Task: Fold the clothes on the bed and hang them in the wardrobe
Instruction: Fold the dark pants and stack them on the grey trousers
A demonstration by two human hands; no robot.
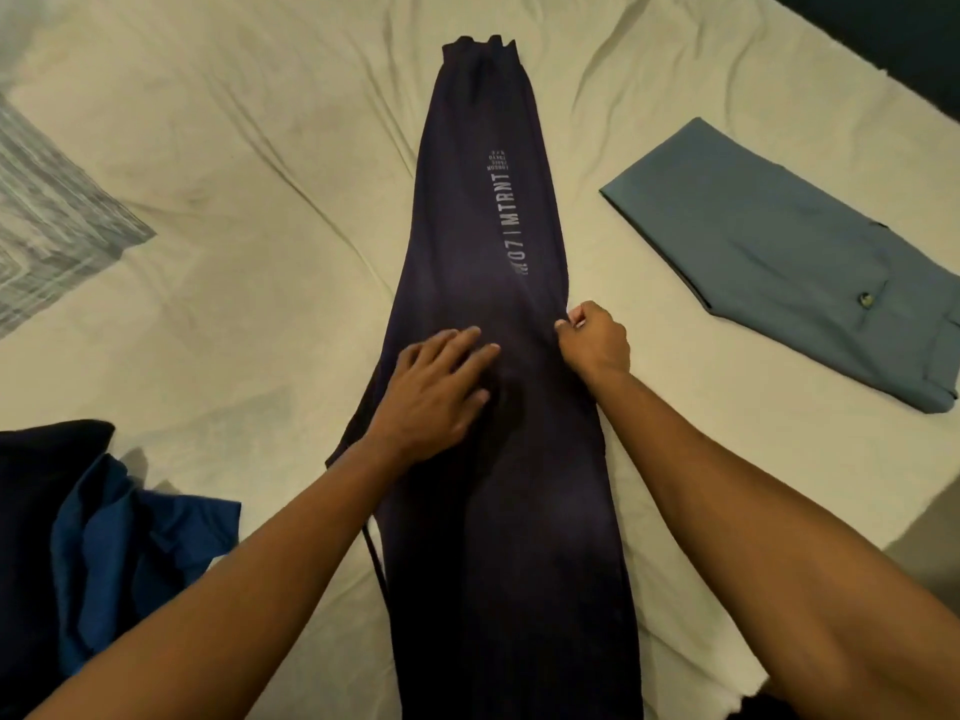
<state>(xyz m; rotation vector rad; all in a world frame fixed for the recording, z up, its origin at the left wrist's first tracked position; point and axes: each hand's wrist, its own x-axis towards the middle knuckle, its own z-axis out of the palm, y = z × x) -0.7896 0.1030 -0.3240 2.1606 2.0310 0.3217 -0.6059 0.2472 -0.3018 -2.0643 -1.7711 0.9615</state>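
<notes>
Dark navy track pants (483,210) with white lettering down one leg lie lengthwise on the cream bed sheet (218,163), legs laid together and pointing away from me. My left hand (436,387) lies flat on the pants near the middle, fingers spread. My right hand (595,343) pinches the right edge of the pants with curled fingers. A drawstring hangs off the left side near my left forearm.
Folded grey-blue trousers (789,252) with a button lie at the right. A blue garment (135,543) and a black one (36,501) are heaped at the lower left. A grey patterned pillow (47,210) sits at the far left. The bed's edge runs along the right.
</notes>
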